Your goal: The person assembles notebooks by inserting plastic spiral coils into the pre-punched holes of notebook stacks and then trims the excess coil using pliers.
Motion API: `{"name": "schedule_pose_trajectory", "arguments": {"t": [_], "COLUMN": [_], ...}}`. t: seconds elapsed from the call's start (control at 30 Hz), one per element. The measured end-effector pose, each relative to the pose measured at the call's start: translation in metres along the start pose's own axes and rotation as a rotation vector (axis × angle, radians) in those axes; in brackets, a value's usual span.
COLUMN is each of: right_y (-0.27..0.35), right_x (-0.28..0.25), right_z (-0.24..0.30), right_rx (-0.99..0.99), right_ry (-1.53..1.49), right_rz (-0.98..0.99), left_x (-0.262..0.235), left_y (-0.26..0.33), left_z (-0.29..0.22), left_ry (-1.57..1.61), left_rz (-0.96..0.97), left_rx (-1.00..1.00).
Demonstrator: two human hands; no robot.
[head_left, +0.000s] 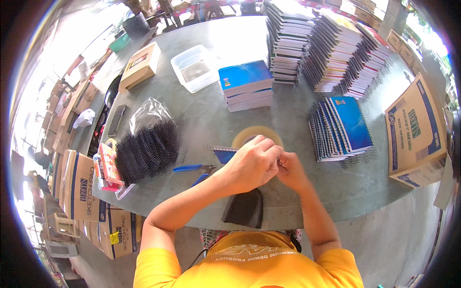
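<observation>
At the hands [258,162] | notebook [224,156] | blue cover, partly hidden

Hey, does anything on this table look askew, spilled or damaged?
Nothing looks spilled or damaged. Slightly askew: the pile of blue spiral notebooks on the right, stepped sideways instead of squared up. The pliers near the left forearm also lie with their blue handles spread, which seems minor.
</observation>
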State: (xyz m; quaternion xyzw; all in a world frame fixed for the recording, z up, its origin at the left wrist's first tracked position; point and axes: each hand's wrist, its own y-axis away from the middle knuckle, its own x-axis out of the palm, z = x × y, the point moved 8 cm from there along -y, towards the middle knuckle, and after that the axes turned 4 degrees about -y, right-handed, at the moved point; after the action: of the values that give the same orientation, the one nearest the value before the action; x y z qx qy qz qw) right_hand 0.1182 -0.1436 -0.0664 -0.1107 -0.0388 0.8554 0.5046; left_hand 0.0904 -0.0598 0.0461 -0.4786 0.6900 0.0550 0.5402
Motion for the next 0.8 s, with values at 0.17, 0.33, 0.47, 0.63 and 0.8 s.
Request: {"name": "schedule_pose_trajectory", "arguments": {"t": [0.17,0.33,0.47,0.63,0.8], "right_y": [-0.003,-0.002,-0.002,0.000,0.005], "right_x": [0.008,0.005,0.010,0.011,-0.011], "right_z": [0.020,0.013,0.033,0.026,0.106], "right_rx": [-0.090,-0.081,-0.167,-0.119,-0.293], "right_ry": [-0.048,0.002,0.089,0.199,-0.103], "right_rz": [0.007,-0.016,-0.046,-0.053,-0.050], "left_x": [-0.005,-0.009,-0.006,-0.008,-0.069], "left_y": [0.004,0.004,0.011,0.014,0.008], "left_z": [0.003,-0.007,-0.002,-0.009,-0.077], "left_ry": [0.013,0.018,-0.057,-0.050,0.392], "left_rz": [-0.011,-0.100,-0.097,-0.101,-0.099], "left_rx": [-0.040,-0.005,-0.022,0.008,0.254]}}
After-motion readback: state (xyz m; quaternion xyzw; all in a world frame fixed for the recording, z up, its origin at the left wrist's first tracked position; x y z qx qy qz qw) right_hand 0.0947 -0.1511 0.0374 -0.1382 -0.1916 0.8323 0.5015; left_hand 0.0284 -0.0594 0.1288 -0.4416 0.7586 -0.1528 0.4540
